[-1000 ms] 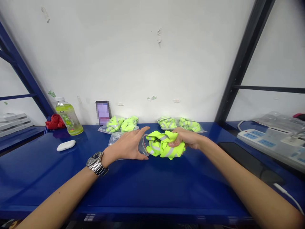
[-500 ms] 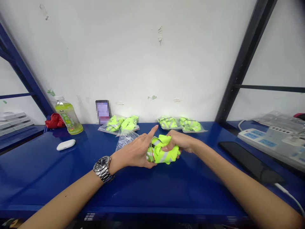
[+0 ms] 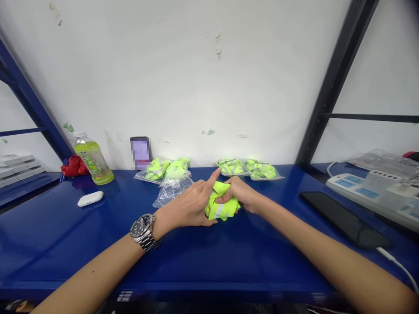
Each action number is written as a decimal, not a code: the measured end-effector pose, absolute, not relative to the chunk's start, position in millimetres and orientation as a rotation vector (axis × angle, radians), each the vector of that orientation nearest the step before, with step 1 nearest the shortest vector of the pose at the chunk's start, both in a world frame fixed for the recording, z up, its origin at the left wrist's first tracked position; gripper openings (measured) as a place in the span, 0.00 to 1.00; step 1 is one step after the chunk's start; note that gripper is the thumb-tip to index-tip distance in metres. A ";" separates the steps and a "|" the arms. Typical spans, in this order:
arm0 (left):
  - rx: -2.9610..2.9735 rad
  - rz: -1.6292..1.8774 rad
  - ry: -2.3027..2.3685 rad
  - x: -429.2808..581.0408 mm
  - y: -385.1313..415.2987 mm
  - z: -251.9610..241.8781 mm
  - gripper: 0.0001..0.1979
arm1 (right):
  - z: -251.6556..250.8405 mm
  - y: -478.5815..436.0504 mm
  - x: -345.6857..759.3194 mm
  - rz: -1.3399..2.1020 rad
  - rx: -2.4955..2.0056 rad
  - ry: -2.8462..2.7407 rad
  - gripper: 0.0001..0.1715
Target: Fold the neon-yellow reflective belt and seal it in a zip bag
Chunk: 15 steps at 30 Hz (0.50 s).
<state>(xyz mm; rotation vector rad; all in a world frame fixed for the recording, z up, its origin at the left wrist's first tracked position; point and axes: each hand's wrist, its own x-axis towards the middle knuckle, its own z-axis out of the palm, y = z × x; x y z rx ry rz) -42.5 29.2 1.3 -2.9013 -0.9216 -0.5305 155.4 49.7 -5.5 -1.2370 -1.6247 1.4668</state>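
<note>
A neon-yellow reflective vest [image 3: 223, 210] with silvery stripes is bunched into a compact bundle above the blue table [image 3: 209, 261]. My right hand [image 3: 241, 194] grips its right side, thumb pressed on the front and fingers behind. Cupped against the left side is my left hand [image 3: 193, 204], its thumb pointing up and its fingers partly hidden; a metal watch [image 3: 144, 231] is on that wrist. Just behind the left hand lies a clear plastic bag [image 3: 170, 192], crumpled and looking flat.
Bagged yellow vests [image 3: 157, 169] lie along the wall at left, others [image 3: 261, 169] at right. A phone [image 3: 140, 152] leans on the wall beside a drink bottle [image 3: 94, 161]. A white earbud case [image 3: 91, 199], a cabled black phone [image 3: 343, 218] and a power strip [image 3: 366, 187] are around.
Both hands have come closer together, and the vest bundle is squeezed smaller. My right hand has moved left. More of the clear bag shows behind my left hand.
</note>
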 end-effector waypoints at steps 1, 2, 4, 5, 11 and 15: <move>-2.937 -0.470 -0.961 -45.2 27.9 6.5 0.64 | -5.3 51.0 157.5 1.520 -1.229 -1.611 0.10; -2.975 -0.406 -0.993 -48.4 26.9 11.1 0.65 | -5.0 52.1 159.6 1.574 -1.221 -1.600 0.11; -3.016 -0.315 -1.043 -54.3 26.2 16.9 0.63 | -3.8 53.2 163.2 1.680 -1.204 -1.588 0.13; -3.006 -0.299 -1.057 -56.4 26.4 17.7 0.61 | -3.2 53.1 164.3 1.720 -1.193 -1.585 0.14; -2.876 -0.452 -1.028 -51.7 28.6 4.0 0.59 | -7.5 47.4 162.7 1.694 -1.107 -1.636 0.20; -2.916 -0.572 -0.967 -48.4 28.5 -4.2 0.59 | -15.3 40.8 153.9 1.619 -1.006 -1.703 0.22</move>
